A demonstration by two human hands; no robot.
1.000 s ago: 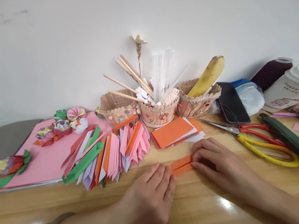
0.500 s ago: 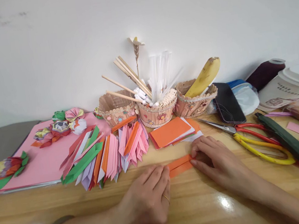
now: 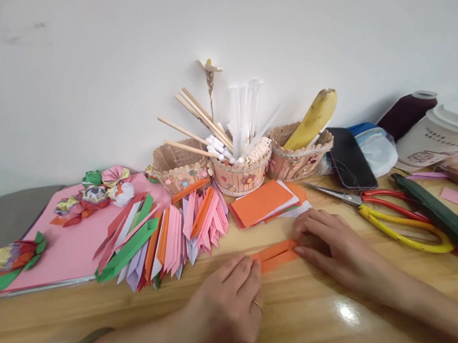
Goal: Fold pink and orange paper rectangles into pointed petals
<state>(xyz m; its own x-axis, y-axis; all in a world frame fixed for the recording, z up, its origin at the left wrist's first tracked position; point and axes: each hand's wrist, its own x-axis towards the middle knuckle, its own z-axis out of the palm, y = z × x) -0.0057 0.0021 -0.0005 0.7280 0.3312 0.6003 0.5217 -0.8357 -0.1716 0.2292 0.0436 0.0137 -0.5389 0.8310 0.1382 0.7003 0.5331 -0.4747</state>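
A folded strip of orange paper lies low over the wooden table, with a dark lengthwise slit between its folded edges. My left hand is closed on its left end, fingers bent together. The thumb and fingers of my right hand pinch its right end. Just behind the strip sits a stack of orange and white paper rectangles. Many folded paper pieces in pink, orange, green and purple stand packed in rows to the left.
Scissors with red and yellow handles lie right of my right hand, beside a dark green utility-knife-like tool. Small decorated baskets hold sticks, clear tubes and a banana. Paper flowers rest on a pink folder. A phone leans nearby.
The slit along the orange strip shows wider and darker now. Both hands keep their grip at the two ends, with hardly any shift.
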